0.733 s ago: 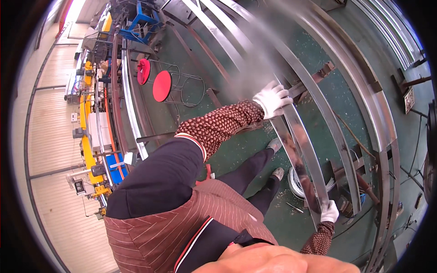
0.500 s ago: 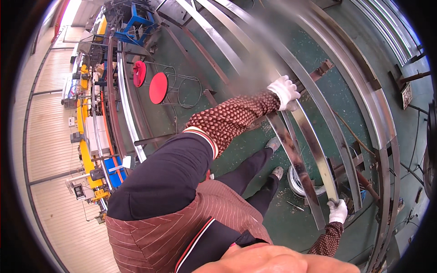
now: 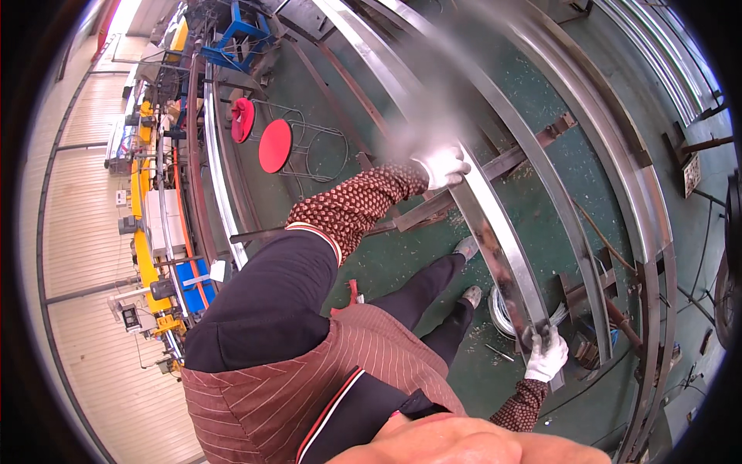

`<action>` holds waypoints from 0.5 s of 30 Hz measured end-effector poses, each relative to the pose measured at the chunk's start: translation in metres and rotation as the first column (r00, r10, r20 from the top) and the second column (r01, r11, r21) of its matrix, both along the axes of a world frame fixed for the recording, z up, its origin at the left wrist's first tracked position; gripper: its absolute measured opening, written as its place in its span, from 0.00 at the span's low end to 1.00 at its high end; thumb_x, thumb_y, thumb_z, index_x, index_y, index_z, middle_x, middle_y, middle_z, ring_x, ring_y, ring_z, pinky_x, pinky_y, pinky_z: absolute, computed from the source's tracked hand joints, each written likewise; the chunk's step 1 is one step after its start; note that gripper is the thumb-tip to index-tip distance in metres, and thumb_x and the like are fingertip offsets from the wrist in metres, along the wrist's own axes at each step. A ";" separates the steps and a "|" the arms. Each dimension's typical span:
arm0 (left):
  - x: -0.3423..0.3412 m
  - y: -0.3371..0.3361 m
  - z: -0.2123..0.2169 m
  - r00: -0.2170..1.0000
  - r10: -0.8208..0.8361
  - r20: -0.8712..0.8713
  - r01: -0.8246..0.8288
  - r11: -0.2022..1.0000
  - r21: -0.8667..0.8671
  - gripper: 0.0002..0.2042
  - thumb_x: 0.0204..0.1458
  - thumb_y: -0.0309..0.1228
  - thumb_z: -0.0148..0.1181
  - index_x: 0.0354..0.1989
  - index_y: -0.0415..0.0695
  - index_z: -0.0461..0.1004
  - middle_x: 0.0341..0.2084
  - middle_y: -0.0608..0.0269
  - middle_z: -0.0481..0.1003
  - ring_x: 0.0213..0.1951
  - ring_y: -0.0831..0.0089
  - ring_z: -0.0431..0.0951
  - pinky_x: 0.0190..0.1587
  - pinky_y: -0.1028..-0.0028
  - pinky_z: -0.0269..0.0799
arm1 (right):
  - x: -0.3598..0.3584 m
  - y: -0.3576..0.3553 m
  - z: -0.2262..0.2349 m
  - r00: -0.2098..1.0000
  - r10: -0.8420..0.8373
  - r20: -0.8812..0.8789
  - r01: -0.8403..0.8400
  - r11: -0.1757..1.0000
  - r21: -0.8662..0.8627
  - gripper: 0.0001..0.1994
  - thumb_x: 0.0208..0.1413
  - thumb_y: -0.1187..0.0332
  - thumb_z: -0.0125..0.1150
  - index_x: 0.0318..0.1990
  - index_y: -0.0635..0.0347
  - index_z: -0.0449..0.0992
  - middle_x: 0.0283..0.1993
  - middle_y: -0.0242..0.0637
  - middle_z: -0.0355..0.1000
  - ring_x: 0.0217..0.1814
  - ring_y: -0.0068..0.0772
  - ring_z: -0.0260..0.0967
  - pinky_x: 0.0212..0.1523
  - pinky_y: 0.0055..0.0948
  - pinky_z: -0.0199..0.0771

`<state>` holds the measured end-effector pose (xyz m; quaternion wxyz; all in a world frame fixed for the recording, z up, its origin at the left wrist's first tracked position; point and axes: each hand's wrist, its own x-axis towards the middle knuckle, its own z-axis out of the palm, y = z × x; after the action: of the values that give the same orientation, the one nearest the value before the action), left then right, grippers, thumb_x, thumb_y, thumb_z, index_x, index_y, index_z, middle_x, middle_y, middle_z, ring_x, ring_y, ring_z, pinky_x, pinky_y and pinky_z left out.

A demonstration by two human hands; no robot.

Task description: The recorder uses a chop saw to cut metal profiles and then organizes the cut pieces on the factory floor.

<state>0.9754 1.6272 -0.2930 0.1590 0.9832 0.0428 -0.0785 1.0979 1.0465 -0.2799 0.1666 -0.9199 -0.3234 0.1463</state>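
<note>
My left hand [image 3: 444, 167], in a white glove, has its fingers curled over a long shiny metal strip [image 3: 506, 236]. Farther down, toward the strip's near end, my right hand [image 3: 546, 356], also white-gloved, grips the same piece. Shiny metal lies directly against a second profile with dark-stained patches, whose left edge [image 3: 485, 246] shows; whether they are fitted together I cannot make out. Under them runs a steel crossbar [image 3: 433, 210]. To the right, apart from my hands, another long metal profile [image 3: 558, 185] rests across the supports. A blurred patch hides part of the metal beyond my left hand.
A wire coil [image 3: 502, 313] lies on the green floor near my feet. Red-topped stools [image 3: 275, 146] stand at the left, before a long machine with yellow parts [image 3: 141, 224]. Wide metal channels [image 3: 630, 182] lie on the right, and a blue frame [image 3: 236, 39] stands at the far left.
Both hands have shifted left with the shiny strip, which now lies against the stained profile; a gap separated them earlier. My left hand has also moved slightly nearer me.
</note>
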 end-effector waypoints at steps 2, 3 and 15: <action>-0.003 -0.009 0.000 0.999 0.035 -0.019 -0.034 0.999 0.011 0.15 0.54 0.41 0.59 0.47 0.52 0.79 0.41 0.62 0.77 0.51 0.64 0.73 0.57 0.59 0.63 | 0.004 0.024 0.011 0.993 0.015 0.113 0.001 0.990 -0.144 0.31 0.55 0.47 0.66 0.62 0.52 0.73 0.57 0.46 0.73 0.60 0.54 0.67 0.61 0.51 0.64; -0.003 -0.008 -0.003 0.999 0.049 -0.013 -0.049 0.999 0.015 0.15 0.54 0.42 0.59 0.48 0.52 0.79 0.42 0.62 0.77 0.51 0.65 0.73 0.57 0.60 0.62 | 0.011 0.040 0.015 0.988 0.033 0.148 -0.006 0.984 -0.176 0.32 0.53 0.50 0.67 0.63 0.52 0.72 0.60 0.46 0.72 0.63 0.55 0.65 0.62 0.50 0.63; -0.013 -0.022 0.009 0.993 0.042 0.111 -0.037 0.998 -0.047 0.15 0.47 0.37 0.64 0.45 0.51 0.80 0.43 0.63 0.76 0.51 0.62 0.72 0.59 0.61 0.64 | 0.017 0.003 -0.049 0.804 -0.316 -0.504 0.240 0.948 -0.210 0.21 0.63 0.54 0.63 0.43 0.69 0.78 0.35 0.50 0.77 0.37 0.38 0.71 0.46 0.37 0.72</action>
<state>0.9624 1.6048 -0.2837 0.1846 0.9813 0.0514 -0.0209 1.1150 1.0491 -0.3292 0.2062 -0.8897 -0.1152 0.3908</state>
